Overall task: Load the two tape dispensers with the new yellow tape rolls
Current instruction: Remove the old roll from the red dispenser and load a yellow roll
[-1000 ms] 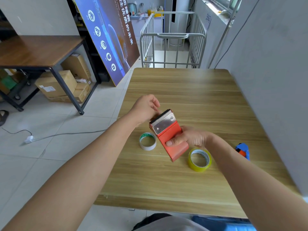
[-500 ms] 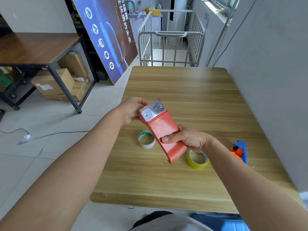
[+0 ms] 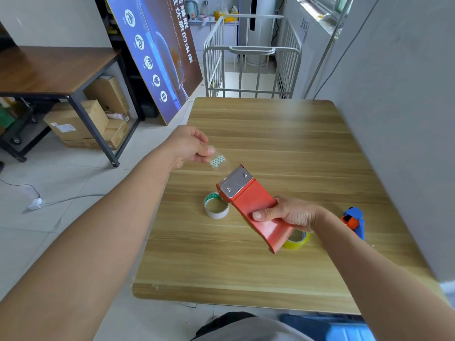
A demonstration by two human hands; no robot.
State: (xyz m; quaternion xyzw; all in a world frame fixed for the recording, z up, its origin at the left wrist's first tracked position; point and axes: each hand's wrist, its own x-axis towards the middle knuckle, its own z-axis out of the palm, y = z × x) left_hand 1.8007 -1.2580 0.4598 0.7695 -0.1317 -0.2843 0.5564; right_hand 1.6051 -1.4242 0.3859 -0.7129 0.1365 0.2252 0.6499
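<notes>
The right hand (image 3: pixel 289 214), nearest the viewer, is wrapped around the lower body of the red tape dispenser (image 3: pixel 256 207), thumb pressed across its flat back, holding it clear above the wooden table (image 3: pixel 270 267). The yellow tape roll (image 3: pixel 298 239) lies flat on the table directly beneath this hand, partly hidden by the dispenser's lower end. The blue dispenser (image 3: pixel 354 222) rests near the table's right edge. An emptied white core (image 3: pixel 216 206) lies just left of the red dispenser. Farther out, the left hand (image 3: pixel 189 146) has its fingertips pinched together on a strip of clear tape (image 3: pixel 219 161) that runs to the metal blade plate.

Risk: the strip may fold and stick to itself or the fingers, or the serrated edge may nick a finger.

The dispenser's long axis runs from lower right to upper left, blade end pointing up and away toward the left hand.
</notes>
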